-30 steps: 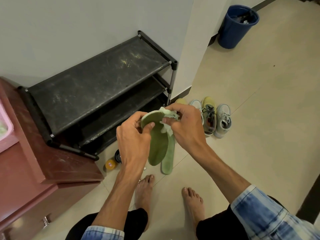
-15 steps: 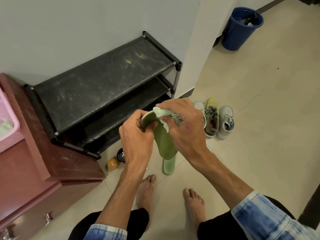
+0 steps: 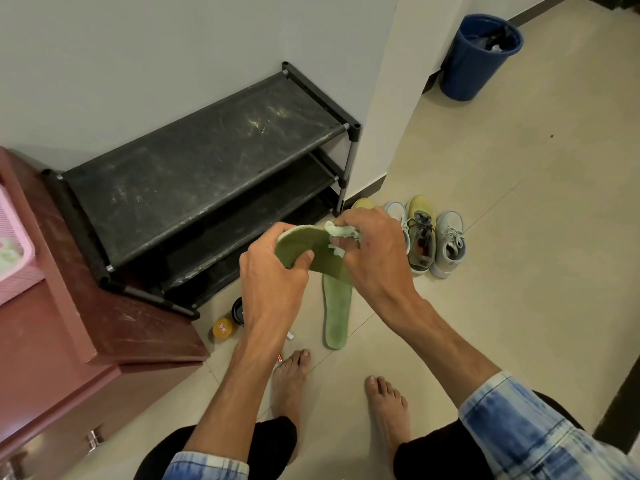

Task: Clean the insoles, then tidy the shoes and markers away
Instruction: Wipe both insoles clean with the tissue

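in the middle of the frame i see only part of the held insole. its lower end goes behind the right hand, and the left hand covers its near edge. the left hand grasps it with the thumb on top. the right hand pinches a pale green cloth and presses it on the insole's upper part. this insole is dull green with small dark specks, and it is held tilted above the floor. a second insole lies flat on the tiles just below the hands, and they hide its top end. to the right of the hands stand the shoes. one yellow toe is mostly behind the right hand, so i cannot count the shoes surely. beside the left wrist a small object shows, too small to tell. a pink basket is cut off at the left edge.
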